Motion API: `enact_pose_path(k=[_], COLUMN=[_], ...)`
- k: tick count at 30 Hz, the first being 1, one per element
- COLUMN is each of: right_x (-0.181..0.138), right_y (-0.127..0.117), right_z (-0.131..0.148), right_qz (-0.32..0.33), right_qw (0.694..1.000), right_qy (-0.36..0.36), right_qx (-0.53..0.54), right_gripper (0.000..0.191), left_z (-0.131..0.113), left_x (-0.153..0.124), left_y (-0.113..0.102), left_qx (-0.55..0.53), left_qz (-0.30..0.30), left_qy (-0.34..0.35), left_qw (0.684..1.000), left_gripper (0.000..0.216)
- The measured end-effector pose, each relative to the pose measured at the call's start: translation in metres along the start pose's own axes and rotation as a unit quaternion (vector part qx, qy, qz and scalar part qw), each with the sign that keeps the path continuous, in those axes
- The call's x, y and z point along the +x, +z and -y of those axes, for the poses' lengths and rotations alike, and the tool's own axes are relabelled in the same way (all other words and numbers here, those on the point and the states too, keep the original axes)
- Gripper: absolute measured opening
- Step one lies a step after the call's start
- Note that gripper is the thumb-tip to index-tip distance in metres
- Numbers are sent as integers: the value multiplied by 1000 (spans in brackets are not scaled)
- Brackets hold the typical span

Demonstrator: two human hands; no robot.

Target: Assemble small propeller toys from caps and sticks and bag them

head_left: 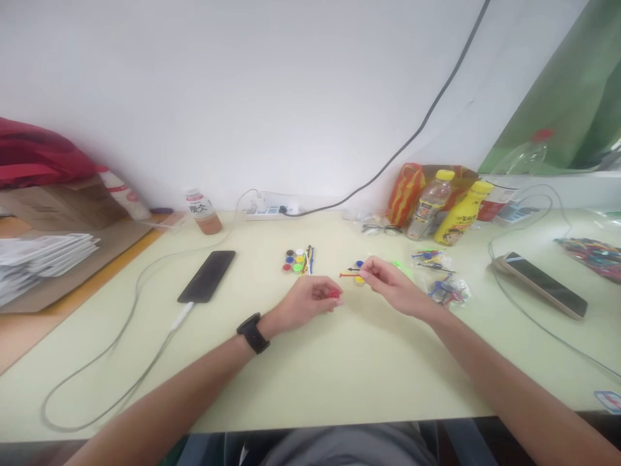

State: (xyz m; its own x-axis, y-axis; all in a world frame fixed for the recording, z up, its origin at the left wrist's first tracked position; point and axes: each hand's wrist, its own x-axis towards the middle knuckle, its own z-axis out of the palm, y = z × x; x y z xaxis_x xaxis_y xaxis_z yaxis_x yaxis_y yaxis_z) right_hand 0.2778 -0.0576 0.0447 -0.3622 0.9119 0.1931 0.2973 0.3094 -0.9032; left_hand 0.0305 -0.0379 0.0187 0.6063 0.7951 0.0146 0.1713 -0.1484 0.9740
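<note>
My left hand (310, 301), with a black watch (253, 332) on its wrist, is closed around a small red piece (334, 294) at its fingertips. To its right, my right hand (392, 285) pinches thin arrow-shaped sticks, an orange-red stick (348, 276) and seemingly a black stick (353, 269). Behind the right fingers, a blue disc (359, 264) and a yellow disc (359, 280) partly show on the table. Beyond my left hand lie several coloured discs (290, 260) in rows, with coloured sticks (309, 259) laid alongside. Clear plastic bags (449, 291) of similar pieces rest right of my right hand.
A black phone (207, 276) on a white cable lies left; another phone (546, 285) lies right. Bottles (202, 212) (460, 213) and glasses (381, 229) stand or lie near the wall, beside a power strip (274, 208). A cardboard box (63, 207) and stacked papers (43, 259) occupy the left side.
</note>
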Motion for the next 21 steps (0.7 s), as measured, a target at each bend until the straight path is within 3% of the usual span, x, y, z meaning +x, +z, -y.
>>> enact_pose_path(k=[6, 10, 21], right_x=[-12, -15, -18], right_y=[24, 36, 39], right_z=[-1, -1, -8], right_qz=[8, 23, 15], right_qw=[998, 996, 999], right_qy=[5, 0, -30], right_qx=[64, 83, -31], right_gripper=[31, 24, 10], left_z=[6, 3, 2], left_x=[-11, -12, -15], left_y=[12, 13, 16], left_qx=[-38, -46, -35], left_qz=[-45, -19, -31], left_qy=[-18, 10, 68], left_qw=[998, 999, 997], left_gripper=[32, 41, 29])
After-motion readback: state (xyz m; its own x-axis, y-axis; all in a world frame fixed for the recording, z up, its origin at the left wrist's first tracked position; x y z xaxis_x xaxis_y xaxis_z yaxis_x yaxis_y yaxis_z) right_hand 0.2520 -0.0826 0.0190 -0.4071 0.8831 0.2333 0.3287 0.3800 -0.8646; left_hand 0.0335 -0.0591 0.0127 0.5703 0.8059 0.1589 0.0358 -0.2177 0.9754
